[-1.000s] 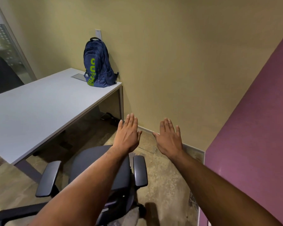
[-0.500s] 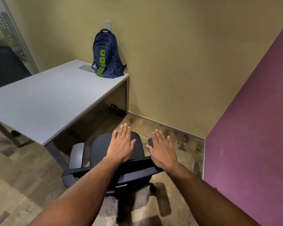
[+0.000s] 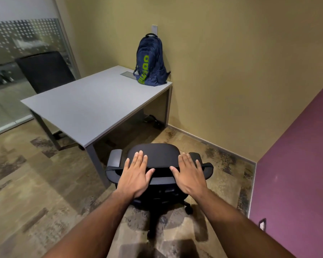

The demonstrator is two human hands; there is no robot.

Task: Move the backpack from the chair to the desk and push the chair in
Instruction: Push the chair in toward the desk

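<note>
A navy backpack (image 3: 151,61) with green lettering stands upright on the far right corner of the grey desk (image 3: 86,107), leaning against the tan wall. A black office chair (image 3: 157,155) on castors stands off the desk's near right corner, its seat empty and outside the desk. My left hand (image 3: 136,175) lies flat over the left part of the backrest's top edge, fingers spread. My right hand (image 3: 189,175) lies flat over the right part in the same way. Neither hand is curled around the backrest.
A purple wall (image 3: 296,164) stands close on the right, with the tan wall behind the desk. A second dark chair (image 3: 45,71) stands beyond the desk by a glass partition (image 3: 17,53). A cable and plug (image 3: 155,121) lie under the desk. Carpet covers the floor.
My view has pulled back and up. Both hands came down from the air over the seat onto the top of the chair's backrest, and now sit wider apart.
</note>
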